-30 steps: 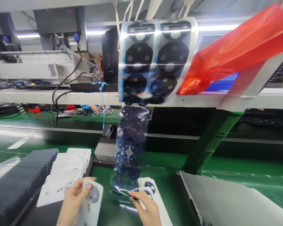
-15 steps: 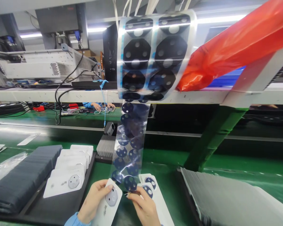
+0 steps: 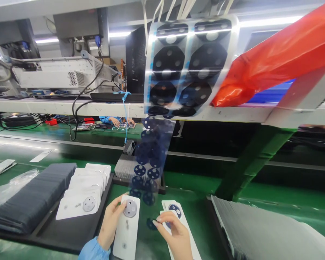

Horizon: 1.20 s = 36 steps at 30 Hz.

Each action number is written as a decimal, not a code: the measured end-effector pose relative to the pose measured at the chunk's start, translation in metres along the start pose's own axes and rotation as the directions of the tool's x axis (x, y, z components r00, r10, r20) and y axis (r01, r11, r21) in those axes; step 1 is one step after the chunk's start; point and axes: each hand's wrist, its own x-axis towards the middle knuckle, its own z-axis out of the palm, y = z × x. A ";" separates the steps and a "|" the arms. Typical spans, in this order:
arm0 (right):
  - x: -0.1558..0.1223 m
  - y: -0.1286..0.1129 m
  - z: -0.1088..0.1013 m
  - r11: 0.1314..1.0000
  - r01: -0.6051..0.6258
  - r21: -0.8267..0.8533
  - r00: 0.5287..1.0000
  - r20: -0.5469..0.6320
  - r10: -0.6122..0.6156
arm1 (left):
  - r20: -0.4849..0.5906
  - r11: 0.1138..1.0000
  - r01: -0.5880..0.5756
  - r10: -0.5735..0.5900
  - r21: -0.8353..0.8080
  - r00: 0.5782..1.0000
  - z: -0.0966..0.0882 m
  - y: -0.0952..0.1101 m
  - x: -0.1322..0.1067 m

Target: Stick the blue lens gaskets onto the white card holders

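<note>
At far left, one black tray [image 3: 62, 233] is holding one long row of dark sheets [image 3: 35, 198] and a fan of white cards [image 3: 76, 207], overlapping too closely to count. The left hand [image 3: 108, 222] is gripping one white panel [image 3: 126, 234]. Behind, one film strip [image 3: 140, 169] is hanging, and below it the right hand [image 3: 176, 233] is pinching one dark disc [image 3: 151, 224]! Beneath that hand, at least two white plates [image 3: 182, 215] are lying; far right, one dark-edged holder [image 3: 218, 234] is carrying countless grey sheets [image 3: 265, 227].
</note>
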 end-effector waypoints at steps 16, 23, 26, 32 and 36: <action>-0.012 -0.006 0.026 0.974 -0.211 0.083 0.973 -0.081 0.217 | 0.045 0.957 -0.215 0.211 0.197 0.977 0.025 -0.025 -0.026; -0.016 -0.010 0.035 0.971 -0.238 0.034 0.967 -0.085 0.240 | 0.093 0.968 -0.167 0.152 0.186 0.984 0.029 -0.027 -0.023; -0.015 -0.009 0.034 0.971 -0.239 0.001 0.967 -0.085 0.238 | 0.119 0.973 -0.149 0.129 0.179 0.984 0.030 -0.025 -0.024; -0.017 -0.007 0.034 0.980 -0.194 -0.045 0.975 -0.121 0.187 | 0.143 0.980 -0.119 0.096 0.158 0.985 0.032 -0.022 -0.027; -0.018 -0.007 0.034 0.980 -0.191 -0.060 0.974 -0.139 0.181 | 0.160 0.984 -0.110 0.087 0.137 0.983 0.035 -0.016 -0.029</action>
